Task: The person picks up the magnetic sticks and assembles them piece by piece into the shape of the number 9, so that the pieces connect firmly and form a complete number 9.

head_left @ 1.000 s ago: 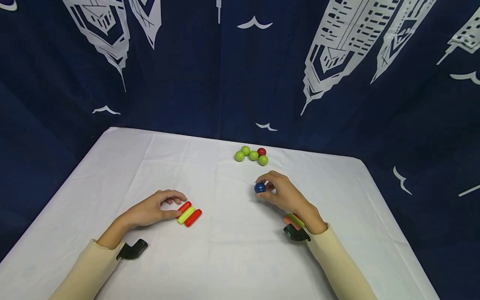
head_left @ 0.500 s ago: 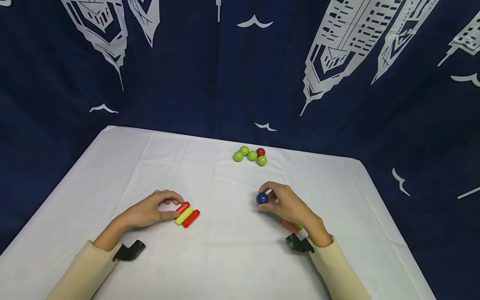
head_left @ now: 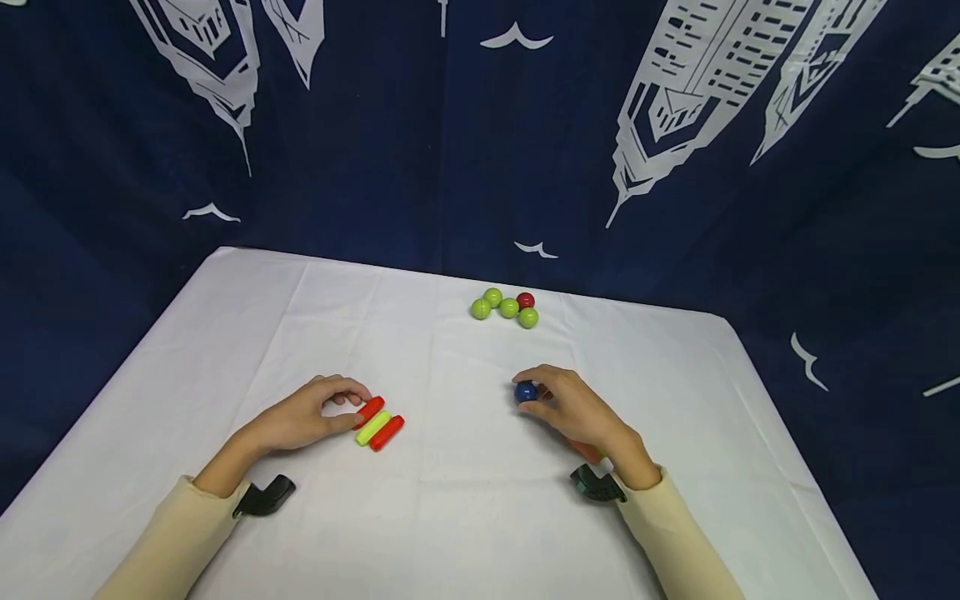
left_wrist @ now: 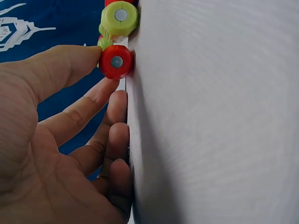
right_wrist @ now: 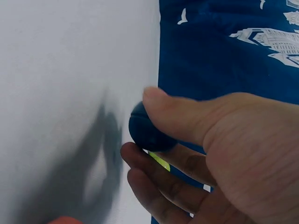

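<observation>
Between thumb and forefinger, my left hand (head_left: 303, 414) pinches a red magnetic rod (head_left: 370, 412), whose round metal end shows in the left wrist view. Close beside it lie a yellow-green rod (head_left: 372, 428) and a second red rod (head_left: 387, 433), roughly parallel. My right hand (head_left: 573, 406) holds a dark blue ball (head_left: 527, 392) by thumb and fingers. The right wrist view has the ball (right_wrist: 145, 128) just off the white cloth, a shadow beside it. Under the right wrist, an orange-red rod (head_left: 587, 452) is mostly hidden.
Several green balls (head_left: 481, 309) and a dark red ball (head_left: 525, 300) are grouped near the far edge of the white-covered table (head_left: 420, 533). Behind it hangs a navy cloth (head_left: 375, 167) with white building prints. Each wrist wears a black camera mount (head_left: 266, 497).
My right hand has drawn the blue ball a little toward me, away from the grouped balls. The pinched red rod has shifted slightly away from the yellow-green one.
</observation>
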The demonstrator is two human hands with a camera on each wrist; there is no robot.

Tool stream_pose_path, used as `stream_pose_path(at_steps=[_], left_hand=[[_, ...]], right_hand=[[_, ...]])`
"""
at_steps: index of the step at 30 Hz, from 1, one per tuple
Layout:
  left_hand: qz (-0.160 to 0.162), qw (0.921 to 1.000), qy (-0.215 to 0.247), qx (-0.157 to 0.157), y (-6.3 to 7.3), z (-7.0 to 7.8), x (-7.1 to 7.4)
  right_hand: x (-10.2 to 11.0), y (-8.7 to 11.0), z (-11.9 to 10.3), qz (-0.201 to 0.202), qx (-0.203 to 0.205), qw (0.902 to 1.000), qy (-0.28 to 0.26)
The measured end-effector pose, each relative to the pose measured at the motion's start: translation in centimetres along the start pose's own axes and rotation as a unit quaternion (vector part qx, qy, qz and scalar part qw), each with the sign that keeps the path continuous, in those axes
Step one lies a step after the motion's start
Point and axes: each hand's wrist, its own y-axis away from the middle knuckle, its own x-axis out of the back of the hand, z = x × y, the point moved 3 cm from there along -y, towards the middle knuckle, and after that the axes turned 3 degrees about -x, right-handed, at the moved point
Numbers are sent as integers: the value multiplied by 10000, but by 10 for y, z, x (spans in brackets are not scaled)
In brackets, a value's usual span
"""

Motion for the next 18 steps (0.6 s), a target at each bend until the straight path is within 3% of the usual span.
stream_pose_path(at_steps=[12,18], left_hand=[[36,10000,-37,76,0,4,-1],[254,9994,-218,-122,-3,7,-2]], right_hand=[[1,-1,7,345,-423,9985,-1],[1,-1,6,744,-530,9958,-54]])
